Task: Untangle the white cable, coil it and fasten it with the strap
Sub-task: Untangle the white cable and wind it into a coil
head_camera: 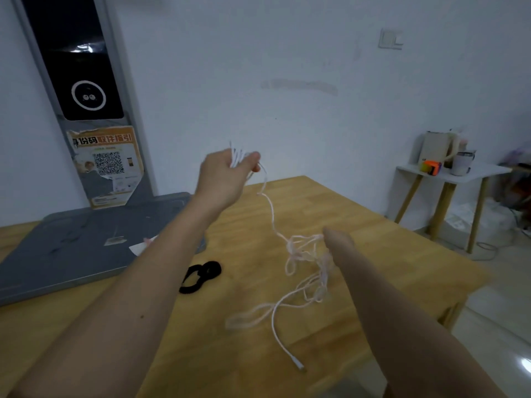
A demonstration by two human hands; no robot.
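Observation:
My left hand (227, 173) is raised above the far side of the wooden table (388, 254), shut on a small bundle of white cable loops. From it the white cable (271, 214) drops to a loose tangle (304, 254) held just above the table. My right hand (337, 239) is blurred and sits at the top of that tangle, where the strands gather at its fingers. The cable's free end with its plug (298, 366) lies on the table near me. The black strap (201, 275) lies curled on the wood, below my left forearm.
A grey flat base (71, 248) with a tall black-screened panel (77, 67) covers the table's left side. A white side table (454, 175) with a kettle, cup and orange cube stands at right. The table's right edge drops to the floor.

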